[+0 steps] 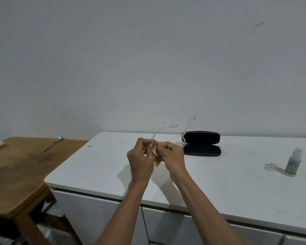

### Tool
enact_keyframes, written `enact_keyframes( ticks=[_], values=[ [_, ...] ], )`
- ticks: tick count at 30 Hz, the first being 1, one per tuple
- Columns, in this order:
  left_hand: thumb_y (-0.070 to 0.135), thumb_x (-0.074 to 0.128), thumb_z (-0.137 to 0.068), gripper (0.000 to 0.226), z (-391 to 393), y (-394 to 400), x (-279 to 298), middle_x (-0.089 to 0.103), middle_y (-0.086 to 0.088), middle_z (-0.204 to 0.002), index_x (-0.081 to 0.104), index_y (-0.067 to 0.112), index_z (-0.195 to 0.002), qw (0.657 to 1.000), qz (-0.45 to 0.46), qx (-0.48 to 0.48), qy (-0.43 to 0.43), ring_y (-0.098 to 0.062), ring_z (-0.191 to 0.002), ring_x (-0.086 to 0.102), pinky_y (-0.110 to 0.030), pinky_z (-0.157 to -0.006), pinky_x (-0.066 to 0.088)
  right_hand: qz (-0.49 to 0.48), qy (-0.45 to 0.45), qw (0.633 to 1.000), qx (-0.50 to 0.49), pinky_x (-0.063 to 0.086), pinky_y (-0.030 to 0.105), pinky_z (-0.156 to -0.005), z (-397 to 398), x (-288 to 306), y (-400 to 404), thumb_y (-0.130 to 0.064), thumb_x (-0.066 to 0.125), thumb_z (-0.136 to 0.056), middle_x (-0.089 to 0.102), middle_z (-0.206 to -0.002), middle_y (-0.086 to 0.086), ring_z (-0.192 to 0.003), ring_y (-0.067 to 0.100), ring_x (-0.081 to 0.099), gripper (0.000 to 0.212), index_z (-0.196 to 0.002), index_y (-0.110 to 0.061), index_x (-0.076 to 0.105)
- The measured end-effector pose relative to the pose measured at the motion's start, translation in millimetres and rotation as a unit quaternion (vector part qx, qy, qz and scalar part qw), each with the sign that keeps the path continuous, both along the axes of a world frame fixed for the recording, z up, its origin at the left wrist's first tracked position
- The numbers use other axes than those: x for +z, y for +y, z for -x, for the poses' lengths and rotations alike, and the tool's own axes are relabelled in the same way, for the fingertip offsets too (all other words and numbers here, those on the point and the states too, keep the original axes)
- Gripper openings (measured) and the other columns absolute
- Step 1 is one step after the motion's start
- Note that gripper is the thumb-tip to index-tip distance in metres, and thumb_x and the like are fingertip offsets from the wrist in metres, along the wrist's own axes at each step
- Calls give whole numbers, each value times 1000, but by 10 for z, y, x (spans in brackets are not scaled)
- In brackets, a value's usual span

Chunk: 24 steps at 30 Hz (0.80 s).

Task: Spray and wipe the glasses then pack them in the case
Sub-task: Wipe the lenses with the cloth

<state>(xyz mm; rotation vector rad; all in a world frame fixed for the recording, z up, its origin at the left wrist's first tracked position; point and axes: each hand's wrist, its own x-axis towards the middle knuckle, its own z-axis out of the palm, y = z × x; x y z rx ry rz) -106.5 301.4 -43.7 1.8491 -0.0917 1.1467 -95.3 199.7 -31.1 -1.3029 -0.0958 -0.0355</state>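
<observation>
I hold clear-framed glasses (179,138) up over the white cabinet top (219,183), their temples pointing away from me. My left hand (141,160) pinches the left lens end together with a small beige cloth (155,156). My right hand (172,157) grips the frame and cloth from the right. A black glasses case (202,143) lies open just behind my right hand. A small spray bottle (293,163) stands upright at the far right, its clear cap (271,166) lying beside it.
A wooden table (16,174) stands to the left, lower than the cabinet, with a knife (52,144) on it. A bare wall rises right behind the cabinet. Cabinet drawers sit below the front edge.
</observation>
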Motion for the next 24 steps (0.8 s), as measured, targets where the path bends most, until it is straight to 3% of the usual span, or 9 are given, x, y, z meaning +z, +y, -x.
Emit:
enact_keyframes(
  ticks=[4,7,10,13,17,24],
  values=[
    [-10,64,-89,15,-15,-1,-13,71,14,-78,67,4,-89,1000,-8,-6,8,-3,-71,71,-25,-62,59,-57,19,997,-41,52,37,-56,-14,-50,37,5,68,-86,76,-83,14,-56,28,63,12,-80,2,78],
    [-9,65,-89,16,7,-89,-9,70,16,-78,68,7,-89,1000,-19,-14,8,-5,-71,71,-25,-63,59,-114,37,988,-102,53,32,-57,-21,-2,90,-3,76,-87,79,-80,7,-65,21,70,8,-83,-8,81],
    [-6,67,-90,15,34,-158,-4,67,22,-78,68,9,-90,1000,-23,-9,-6,-4,-70,70,-18,-61,56,-78,-1,984,-158,52,16,-51,-21,55,87,-1,74,-88,79,-80,-2,-62,3,71,13,-84,-11,82],
    [-6,66,-90,15,-11,-142,-3,69,15,-77,68,9,-92,1000,-21,6,-21,-8,-66,71,-27,-59,58,-30,-44,983,-173,53,14,-55,-27,71,51,-3,73,-89,80,-81,-7,-67,1,73,16,-84,-15,82],
    [-8,66,-90,15,-22,-138,25,66,18,-74,69,6,-91,999,-22,15,-23,-1,-67,68,-13,-59,51,4,-53,990,-127,51,15,-49,-30,95,11,-6,74,-90,77,-73,-8,-55,0,67,10,-85,-8,83],
    [-8,66,-88,14,-78,1,39,70,17,-80,69,6,-89,999,-32,9,-17,3,-73,69,-14,-63,53,21,-9,1000,-6,48,28,-48,-48,58,-72,2,68,-83,71,-67,16,-51,26,60,8,-78,4,74]
  ],
)
